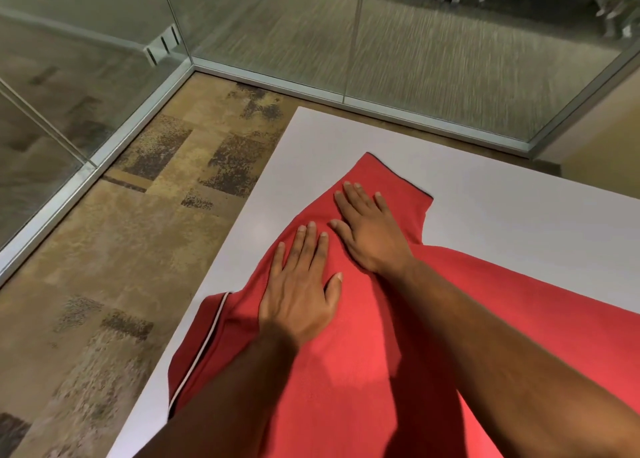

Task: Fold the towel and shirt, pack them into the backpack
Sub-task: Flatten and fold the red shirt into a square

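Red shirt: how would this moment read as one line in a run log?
stage: smoothing | red shirt flat on white table | left hand, right hand pressing, fingers straight | backpack: unseen

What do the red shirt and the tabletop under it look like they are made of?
Red shirt: soft knit fabric, likely cotton or a blend, matte; it drapes and creases under the flat hands, with white piping at one edge. Tabletop: smooth, matte, pale grey, probably laminate; uncertain.

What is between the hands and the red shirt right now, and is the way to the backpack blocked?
Nothing is between them: the left hand and right hand both lie flat on the red shirt on the white table. No backpack is in view, so that path cannot be judged.
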### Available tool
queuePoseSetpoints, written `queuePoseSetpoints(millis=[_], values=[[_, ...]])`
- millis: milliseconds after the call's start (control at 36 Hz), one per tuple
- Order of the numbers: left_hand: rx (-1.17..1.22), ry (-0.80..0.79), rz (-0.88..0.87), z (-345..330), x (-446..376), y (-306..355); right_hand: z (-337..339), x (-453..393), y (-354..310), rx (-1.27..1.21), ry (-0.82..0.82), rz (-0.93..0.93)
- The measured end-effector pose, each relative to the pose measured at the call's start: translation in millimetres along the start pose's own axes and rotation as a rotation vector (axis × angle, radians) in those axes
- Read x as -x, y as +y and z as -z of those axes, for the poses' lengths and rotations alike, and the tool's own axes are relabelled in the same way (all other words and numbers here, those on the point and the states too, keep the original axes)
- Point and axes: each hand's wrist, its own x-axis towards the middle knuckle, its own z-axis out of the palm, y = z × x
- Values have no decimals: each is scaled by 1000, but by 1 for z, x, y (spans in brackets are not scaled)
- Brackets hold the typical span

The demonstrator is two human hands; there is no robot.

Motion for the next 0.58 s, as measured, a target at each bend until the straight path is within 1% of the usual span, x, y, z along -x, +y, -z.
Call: queuePoseSetpoints(millis=[139,194,278,389,472,500,583], values=[[5,-23,-3,4,0,1,1,40,-7,-37,183,-4],[0,-36,-4,6,0,2,-2,66,-15,-18,221,18],[-9,-57,-13,5,-1,-1,-7,110,-21,-20,238,17],[-3,-117,-42,8,-2,-5,-4,176,-14,-12,217,-77],[143,-131,-65,14,-4,-9,1,227,11,14,203,-201],[196,-99,-83,15,-3,-11,4,244,22,25,206,-253],[218,127,-219,16,5,-20,15,287,60,59,241,-442]])
